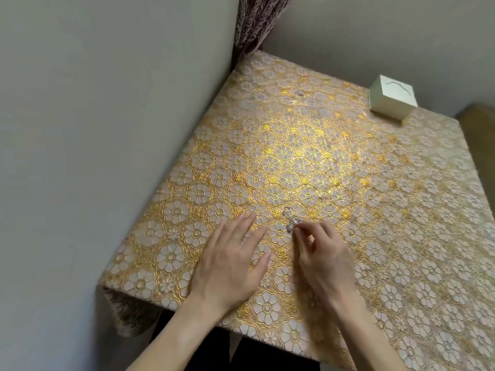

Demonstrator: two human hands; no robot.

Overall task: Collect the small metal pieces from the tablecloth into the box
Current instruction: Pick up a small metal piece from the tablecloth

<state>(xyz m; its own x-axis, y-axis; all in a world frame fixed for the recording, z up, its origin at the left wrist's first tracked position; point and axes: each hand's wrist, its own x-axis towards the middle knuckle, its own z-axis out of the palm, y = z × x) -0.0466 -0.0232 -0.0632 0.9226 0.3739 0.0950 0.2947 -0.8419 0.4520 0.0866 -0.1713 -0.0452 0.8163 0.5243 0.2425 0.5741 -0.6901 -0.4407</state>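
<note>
Grey walls (107, 129) meet in a corner, curtain (257, 22) at the back. Gold floral tablecloth (375, 210) covers the whole surface. Left hand (230, 261) lies flat on the cloth, fingers straight, holding nothing. Right hand (324, 258) has fingers curled, tips pinching the near end of a small metal piece (289, 218), silvery and chain-like, lying on the cloth just beside the left fingertips. Pale box (387, 109) sits at the far right corner, well apart from both hands.

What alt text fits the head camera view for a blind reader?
A person's right hand pinches a small metal piece on a gold floral tablecloth, while the left hand rests flat beside it. A small cream box sits at the far corner.
</note>
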